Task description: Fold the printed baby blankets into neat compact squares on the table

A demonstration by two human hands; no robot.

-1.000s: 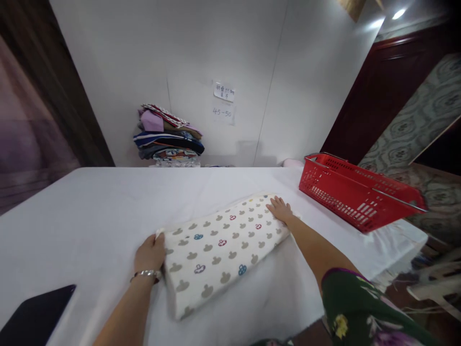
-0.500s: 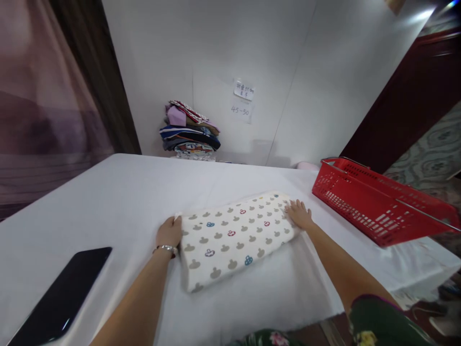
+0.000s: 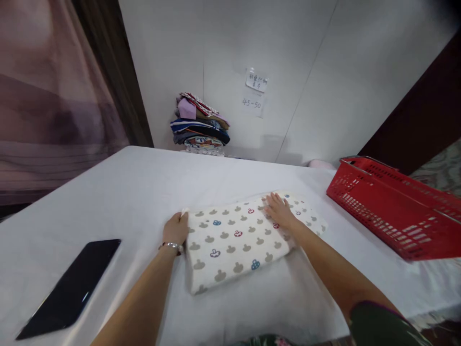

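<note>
A folded white cloth (image 3: 234,245) printed with grey, red, blue and purple mushroom shapes lies slantwise on the white-covered table (image 3: 151,187). At its left end my left hand (image 3: 175,228), with a bracelet at the wrist, is closed on the cloth's edge; the fingertips are partly hidden. My right hand (image 3: 280,211) rests flat on top of the cloth, right of its middle, fingers spread. Past that hand, the cloth's right end reaches out and looks thinner than the left part.
A black phone (image 3: 72,288) lies on the table at the left. On the right stands a red plastic basket (image 3: 389,206) with metal handles. Several folded fabrics (image 3: 201,127) are stacked by the back wall, near handwritten paper signs (image 3: 256,80). A pink curtain (image 3: 54,101) hangs at the left.
My right hand has moved inward from the cloth's right end, which now extends beyond it. My left hand stays at the left edge. The view has turned left, showing more of the phone.
</note>
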